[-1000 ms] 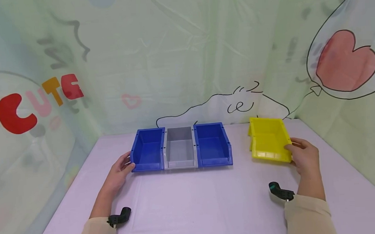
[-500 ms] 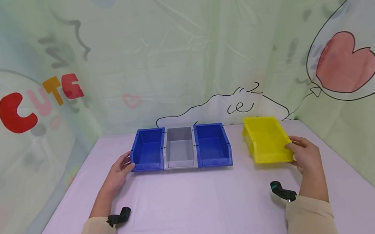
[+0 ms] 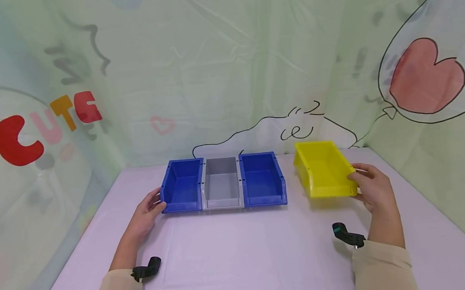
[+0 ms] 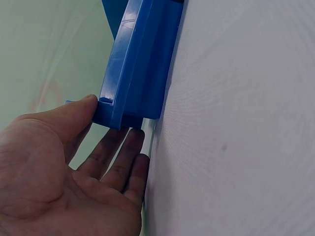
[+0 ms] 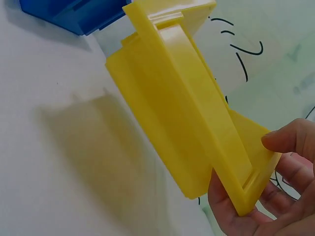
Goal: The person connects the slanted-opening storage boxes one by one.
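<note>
In the head view, three bins stand side by side in a row: a left blue bin (image 3: 182, 185), a grey bin (image 3: 221, 182) and a right blue bin (image 3: 262, 178). My left hand (image 3: 147, 211) holds the left blue bin's near left corner; the left wrist view shows the thumb on the corner of its front lip (image 4: 118, 73), fingers against its side. Right of the row, my right hand (image 3: 374, 188) grips a yellow bin (image 3: 324, 171) by its right side near the front. In the right wrist view the yellow bin (image 5: 172, 98) is lifted, its shadow below.
A pale cloth covers the table (image 3: 238, 250). Printed curtains (image 3: 213, 76) rise behind the bins and at both sides. A gap separates the yellow bin from the right blue bin. Each wrist wears a small black camera (image 3: 147, 268).
My right hand has raised the yellow bin and shifted it left, closer to the row, turning and levelling it. My left hand and the three bins have stayed in place.
</note>
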Demonstrator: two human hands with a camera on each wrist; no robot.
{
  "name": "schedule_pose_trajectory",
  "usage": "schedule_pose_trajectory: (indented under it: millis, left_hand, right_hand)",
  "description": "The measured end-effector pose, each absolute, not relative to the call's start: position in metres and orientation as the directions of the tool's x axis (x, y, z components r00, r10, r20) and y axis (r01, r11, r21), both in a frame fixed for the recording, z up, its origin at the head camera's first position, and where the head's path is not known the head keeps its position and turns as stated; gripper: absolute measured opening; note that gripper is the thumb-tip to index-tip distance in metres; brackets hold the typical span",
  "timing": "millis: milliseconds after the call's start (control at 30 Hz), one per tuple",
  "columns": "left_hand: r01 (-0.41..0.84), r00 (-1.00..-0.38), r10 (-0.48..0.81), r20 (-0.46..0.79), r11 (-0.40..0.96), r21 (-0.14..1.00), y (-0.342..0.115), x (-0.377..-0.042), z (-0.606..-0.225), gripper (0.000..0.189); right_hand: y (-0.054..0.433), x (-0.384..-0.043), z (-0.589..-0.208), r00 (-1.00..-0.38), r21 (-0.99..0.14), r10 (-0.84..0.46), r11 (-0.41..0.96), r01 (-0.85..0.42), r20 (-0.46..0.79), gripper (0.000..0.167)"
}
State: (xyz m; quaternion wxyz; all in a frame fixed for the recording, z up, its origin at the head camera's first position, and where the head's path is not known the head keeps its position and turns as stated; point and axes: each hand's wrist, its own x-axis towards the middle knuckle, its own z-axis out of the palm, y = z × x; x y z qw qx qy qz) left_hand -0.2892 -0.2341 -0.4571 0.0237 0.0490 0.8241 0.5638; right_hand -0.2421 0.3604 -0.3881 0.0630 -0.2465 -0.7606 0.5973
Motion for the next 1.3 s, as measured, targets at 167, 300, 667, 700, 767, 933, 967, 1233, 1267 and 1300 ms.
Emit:
schedule_pose_trajectory:
  millis: [167, 300, 667, 700, 767, 933, 967, 1233, 1267, 1300]
  left_hand:
    - [0.052, -0.994, 0.106, 0.015, 0.357, 0.933, -0.234, -0.289, -0.457, 0.061]
    - [0.046, -0.994, 0.105, 0.009, 0.36, 0.932, -0.233, -0.288, -0.457, 0.061]
    - [0.044, -0.995, 0.104, 0.006, 0.37, 0.928, -0.234, -0.288, -0.457, 0.062]
    - [0.046, -0.994, 0.104, 0.008, 0.367, 0.929, -0.234, -0.288, -0.457, 0.061]
    - [0.047, -0.994, 0.106, 0.009, 0.363, 0.931, -0.235, -0.288, -0.458, 0.061]
    - [0.038, -0.995, 0.103, 0.0, 0.361, 0.932, -0.235, -0.287, -0.459, 0.062]
    - [0.036, -0.995, 0.102, -0.001, 0.361, 0.932, -0.235, -0.287, -0.459, 0.062]
    - [0.038, -0.995, 0.097, 0.003, 0.363, 0.931, -0.234, -0.288, -0.457, 0.062]
    - [0.039, -0.995, 0.097, 0.004, 0.36, 0.932, -0.234, -0.288, -0.457, 0.061]
    - [0.04, -0.995, 0.099, 0.005, 0.359, 0.933, -0.234, -0.288, -0.457, 0.061]
  right_hand:
    - [0.357, -0.239, -0.381, -0.863, -0.946, 0.471, 0.157, 0.284, -0.182, 0.062]
    - [0.354, -0.237, -0.375, -0.862, -0.955, 0.48, 0.141, 0.26, -0.163, 0.061]
    - [0.344, -0.238, -0.365, -0.865, -0.978, 0.482, 0.065, 0.196, -0.141, 0.058]
    - [0.343, -0.239, -0.365, -0.868, -0.98, 0.476, 0.062, 0.191, -0.14, 0.058]
    - [0.34, -0.239, -0.365, -0.876, -0.979, 0.464, 0.075, 0.19, -0.134, 0.059]
    - [0.335, -0.242, -0.366, -0.885, -0.981, 0.439, 0.047, 0.191, -0.151, 0.061]
    - [0.334, -0.243, -0.366, -0.886, -0.981, 0.437, 0.041, 0.19, -0.153, 0.061]
    - [0.327, -0.249, -0.37, -0.888, -0.975, 0.434, 0.081, 0.205, -0.151, 0.058]
    - [0.326, -0.249, -0.37, -0.888, -0.975, 0.434, 0.086, 0.206, -0.15, 0.058]
    - [0.325, -0.25, -0.371, -0.89, -0.974, 0.432, 0.094, 0.206, -0.146, 0.058]
